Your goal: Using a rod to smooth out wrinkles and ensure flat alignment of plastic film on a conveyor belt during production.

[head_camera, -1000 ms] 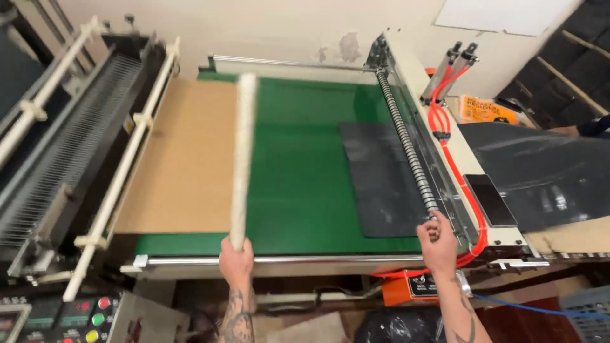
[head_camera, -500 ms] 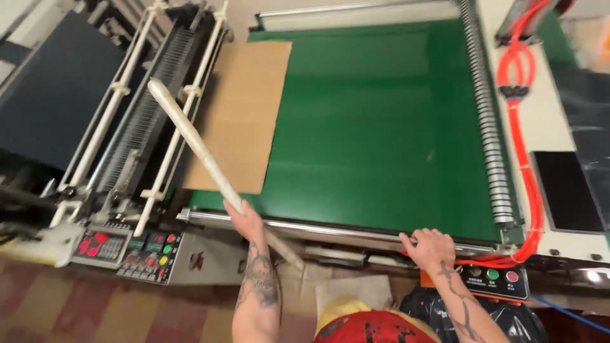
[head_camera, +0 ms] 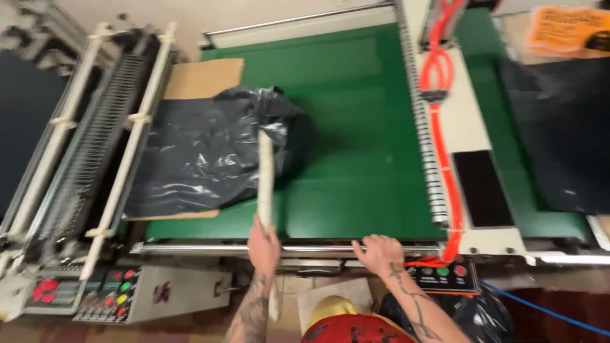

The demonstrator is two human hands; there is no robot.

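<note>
Left hand (head_camera: 263,242) clamped the long pale wooden stick (head_camera: 265,181), whose tip pressed the crumpled black plastic bag (head_camera: 210,155) ahead, half-spread over green belt (head_camera: 356,127); right hand (head_camera: 380,253) gripped the steel rail (head_camera: 318,249).

Both forearms are bare — no sleeves, gloves or rings show. The left hand (head_camera: 263,244) leads back to a forearm dense with dark tattoo work; the right hand (head_camera: 379,253) and forearm carry thinner line tattoos — looping, script-like strokes.

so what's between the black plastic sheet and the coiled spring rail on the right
Only bare green table surface lies between the black plastic sheet and the coiled spring rail, seen in the head view.
</note>
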